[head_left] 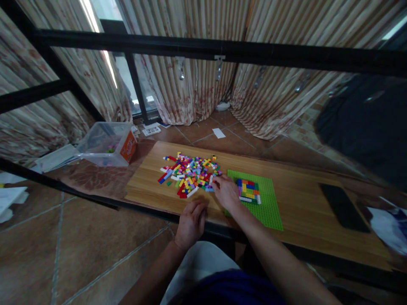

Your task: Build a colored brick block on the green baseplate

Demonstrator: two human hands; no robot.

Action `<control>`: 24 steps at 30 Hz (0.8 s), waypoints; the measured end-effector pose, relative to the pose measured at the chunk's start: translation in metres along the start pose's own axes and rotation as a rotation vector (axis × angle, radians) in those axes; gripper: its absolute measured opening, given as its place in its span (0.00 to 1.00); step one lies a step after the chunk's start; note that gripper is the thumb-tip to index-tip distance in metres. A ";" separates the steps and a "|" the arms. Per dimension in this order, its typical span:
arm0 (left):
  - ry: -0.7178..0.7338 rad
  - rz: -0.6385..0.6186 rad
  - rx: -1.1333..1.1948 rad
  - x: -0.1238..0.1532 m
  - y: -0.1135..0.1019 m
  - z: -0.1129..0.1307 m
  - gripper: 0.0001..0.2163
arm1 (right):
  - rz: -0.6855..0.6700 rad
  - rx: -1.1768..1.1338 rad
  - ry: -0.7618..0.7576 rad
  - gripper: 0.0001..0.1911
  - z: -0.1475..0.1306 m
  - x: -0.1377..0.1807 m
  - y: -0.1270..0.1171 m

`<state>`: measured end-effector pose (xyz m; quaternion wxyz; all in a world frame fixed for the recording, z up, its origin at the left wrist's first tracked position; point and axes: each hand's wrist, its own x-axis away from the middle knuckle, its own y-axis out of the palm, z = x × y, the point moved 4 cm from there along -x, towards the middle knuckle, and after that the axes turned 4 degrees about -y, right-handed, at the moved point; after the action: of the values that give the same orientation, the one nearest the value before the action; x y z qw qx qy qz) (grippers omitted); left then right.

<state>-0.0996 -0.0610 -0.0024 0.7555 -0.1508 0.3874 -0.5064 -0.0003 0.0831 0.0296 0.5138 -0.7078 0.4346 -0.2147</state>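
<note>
Bricks in many colours (192, 171) lie in a loose heap on a wooden tabletop (299, 203), just left of a green studded baseplate (269, 216) carrying a compact patch of joined bricks (249, 191). A person's right hand (225, 192) reaches to the heap's right edge, fingers drawn narrow beside pale pieces; whether they pinch one cannot be told. The left hand (191, 222) rests at the table's near edge, fingers folded in, its contents, if any, hidden.

Trouble could come from the close quarters. The right wrist and forearm pass over the baseplate's near left part, so a low sweep could nudge the sheet askew or catch the joined bricks. Pieces lie tangled, and plucking one could drag neighbours along or send them skidding against the baseplate's rim. Those nearest the left hand risk a drop to the tiled floor (104, 250) if a knuckle brushes them over the edge. Small parts, overlapping and partly covered by fingers, also invite a mistaken pick.
</note>
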 end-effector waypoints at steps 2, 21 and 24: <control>-0.006 -0.001 -0.005 0.000 0.000 0.000 0.11 | 0.023 0.024 0.032 0.12 0.002 0.000 -0.001; -0.012 -0.035 -0.024 0.001 0.002 -0.001 0.10 | 0.021 -0.024 -0.066 0.09 -0.016 -0.004 0.014; -0.008 -0.027 -0.021 0.001 0.001 -0.001 0.10 | 0.057 0.026 0.010 0.10 -0.006 -0.004 0.009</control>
<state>-0.0995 -0.0611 -0.0044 0.7484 -0.1661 0.3876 -0.5120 -0.0101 0.0827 0.0243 0.5266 -0.6875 0.4542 -0.2092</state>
